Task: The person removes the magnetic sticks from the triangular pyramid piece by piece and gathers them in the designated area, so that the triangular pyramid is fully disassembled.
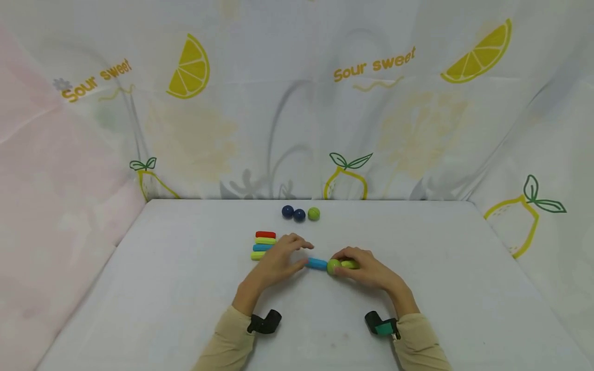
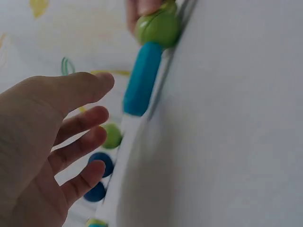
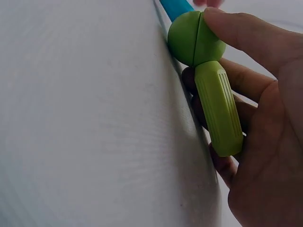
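My right hand point(image 1: 366, 269) pinches a green ball point(image 3: 196, 40) between thumb and fingers. A yellow-green faceted stick point(image 3: 218, 109) joins the ball on one side and lies along the palm. From the ball's other side a blue stick point(image 2: 143, 79) points toward my left hand point(image 1: 278, 260). That left hand holds nothing; its fingers point(image 2: 78, 125) are spread and loosely bent beside the blue stick's free end, with a small gap in the left wrist view. The joined piece is low over the white table.
Left of the left hand lie loose sticks: a red stick point(image 1: 265, 234), a yellow-green stick point(image 1: 265, 240), a blue stick point(image 1: 262, 248) and another yellow-green stick point(image 1: 257, 255). Near the back edge sit two dark blue balls point(image 1: 299, 215) and a green ball point(image 1: 313, 214). A printed cloth point(image 1: 297, 103) hangs behind.
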The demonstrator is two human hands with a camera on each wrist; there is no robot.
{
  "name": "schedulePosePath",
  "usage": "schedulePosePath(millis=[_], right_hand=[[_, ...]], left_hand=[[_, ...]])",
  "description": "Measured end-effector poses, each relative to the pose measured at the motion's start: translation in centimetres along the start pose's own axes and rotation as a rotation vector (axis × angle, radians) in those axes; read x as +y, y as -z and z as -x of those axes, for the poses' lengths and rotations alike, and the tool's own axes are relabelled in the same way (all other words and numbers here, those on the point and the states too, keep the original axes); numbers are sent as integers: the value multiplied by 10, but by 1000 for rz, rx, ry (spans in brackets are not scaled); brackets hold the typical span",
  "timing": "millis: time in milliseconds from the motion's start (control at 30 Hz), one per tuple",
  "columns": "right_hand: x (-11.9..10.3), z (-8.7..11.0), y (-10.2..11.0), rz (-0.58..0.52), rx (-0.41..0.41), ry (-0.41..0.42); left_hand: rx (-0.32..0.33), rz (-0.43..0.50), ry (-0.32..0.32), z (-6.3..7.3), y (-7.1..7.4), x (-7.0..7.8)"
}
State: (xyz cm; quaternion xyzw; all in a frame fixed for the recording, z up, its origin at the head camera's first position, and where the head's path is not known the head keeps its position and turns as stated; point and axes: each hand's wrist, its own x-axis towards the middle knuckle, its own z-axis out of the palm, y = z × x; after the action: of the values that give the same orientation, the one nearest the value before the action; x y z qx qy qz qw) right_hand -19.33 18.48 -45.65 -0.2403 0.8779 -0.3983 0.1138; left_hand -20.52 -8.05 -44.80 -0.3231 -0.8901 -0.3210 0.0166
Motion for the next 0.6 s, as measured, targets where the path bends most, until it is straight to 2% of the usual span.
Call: schedulePosePath(millis=[100,200,367,600], right_hand=[[3,1,1,-10,-15,29],[3,1,2,-24,-21,40],[2,1,3,-20,-16,50],[1,0,2,15,-4,22]], left_hand=[[-66,-56,-4,-4,-18,11],[-77,-107,0,-5,-26,17],[-68,-106,28,-5,-28,18],[-125,-58,53,-6,-24,17]])
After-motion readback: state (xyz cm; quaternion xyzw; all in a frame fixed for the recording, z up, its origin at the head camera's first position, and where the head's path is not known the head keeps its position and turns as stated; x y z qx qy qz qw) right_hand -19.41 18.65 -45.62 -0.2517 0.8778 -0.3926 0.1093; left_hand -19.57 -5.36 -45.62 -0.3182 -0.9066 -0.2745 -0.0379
